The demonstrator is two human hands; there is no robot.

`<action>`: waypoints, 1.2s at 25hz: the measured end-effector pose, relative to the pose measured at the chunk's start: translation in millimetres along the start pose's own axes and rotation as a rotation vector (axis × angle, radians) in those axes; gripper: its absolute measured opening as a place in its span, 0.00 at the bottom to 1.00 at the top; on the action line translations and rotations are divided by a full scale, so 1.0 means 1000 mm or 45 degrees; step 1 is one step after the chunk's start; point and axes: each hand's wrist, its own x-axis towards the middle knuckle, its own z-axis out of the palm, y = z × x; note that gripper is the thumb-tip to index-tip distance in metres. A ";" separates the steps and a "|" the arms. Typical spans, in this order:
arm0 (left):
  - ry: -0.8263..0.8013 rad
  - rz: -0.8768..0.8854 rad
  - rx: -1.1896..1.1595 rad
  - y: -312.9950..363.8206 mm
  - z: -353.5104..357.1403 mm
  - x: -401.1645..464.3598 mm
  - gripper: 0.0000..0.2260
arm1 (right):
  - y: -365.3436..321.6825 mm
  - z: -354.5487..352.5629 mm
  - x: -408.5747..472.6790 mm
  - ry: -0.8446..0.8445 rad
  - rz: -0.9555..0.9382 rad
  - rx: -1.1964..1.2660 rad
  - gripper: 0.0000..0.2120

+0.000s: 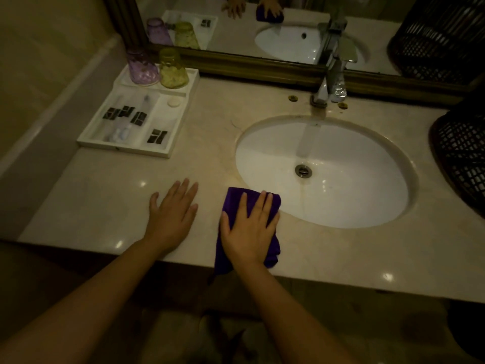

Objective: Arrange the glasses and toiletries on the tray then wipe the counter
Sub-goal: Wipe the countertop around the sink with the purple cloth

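Note:
My right hand [249, 227] presses flat on a folded purple cloth [236, 198] at the counter's front edge, just left of the sink. My left hand [172, 214] lies flat and spread on the bare beige counter [210, 122], holding nothing. At the back left stands a white tray [126, 148]. A purple glass [141, 67] and a yellow glass [172, 69] stand upside down in its far compartment. Several small packaged toiletries [139, 118] and a round soap [173, 102] lie in its nearer compartments.
A white oval sink [354, 195] is set into the counter's right half, with a chrome tap [328, 85] behind it. A dark woven basket [462, 153] stands at the right edge. A framed mirror [262, 30] runs along the back.

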 end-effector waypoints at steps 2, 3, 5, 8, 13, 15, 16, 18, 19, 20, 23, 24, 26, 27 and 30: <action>0.056 -0.152 -0.202 0.010 -0.013 0.000 0.26 | 0.005 -0.008 0.001 -0.076 -0.080 0.196 0.27; 0.144 -0.192 -0.291 0.021 -0.019 -0.002 0.27 | 0.013 -0.016 0.002 -0.088 -0.090 0.377 0.25; 0.306 -0.105 -0.342 0.059 -0.029 -0.009 0.26 | 0.042 -0.034 0.003 0.081 -0.046 0.684 0.24; 0.206 0.091 -0.249 0.131 -0.015 -0.022 0.27 | 0.109 -0.055 0.000 0.311 -0.057 0.322 0.25; -0.091 0.046 0.045 0.168 0.032 -0.023 0.28 | 0.162 -0.041 -0.007 -0.115 -0.106 -0.178 0.28; -0.085 0.046 0.058 0.182 0.039 -0.034 0.27 | 0.163 -0.036 -0.006 -0.086 -0.107 -0.178 0.27; -0.089 0.072 0.063 0.193 0.041 -0.042 0.27 | 0.164 -0.035 -0.005 -0.072 -0.108 -0.178 0.27; -0.098 0.132 0.084 0.210 0.044 -0.053 0.27 | 0.166 -0.034 -0.005 -0.051 -0.118 -0.189 0.27; -0.093 0.158 0.101 0.212 0.044 -0.054 0.27 | 0.166 -0.034 -0.005 -0.049 -0.122 -0.189 0.27; -0.096 0.180 0.114 0.211 0.043 -0.053 0.27 | 0.166 -0.034 -0.005 -0.049 -0.123 -0.183 0.27; -0.093 0.227 0.114 0.193 0.037 -0.046 0.27 | 0.163 -0.035 -0.005 -0.042 -0.109 -0.148 0.28; -0.077 0.234 0.118 0.186 0.035 -0.046 0.27 | 0.163 -0.036 -0.005 -0.046 -0.110 -0.151 0.29; -0.047 0.225 0.122 0.167 0.030 -0.045 0.27 | 0.162 -0.037 -0.005 -0.054 -0.110 -0.165 0.28; -0.034 0.207 0.115 0.153 0.027 -0.044 0.27 | 0.163 -0.037 -0.005 -0.062 -0.107 -0.167 0.28; 0.013 0.077 0.145 0.095 0.014 -0.046 0.28 | 0.162 -0.038 -0.005 -0.083 -0.101 -0.169 0.28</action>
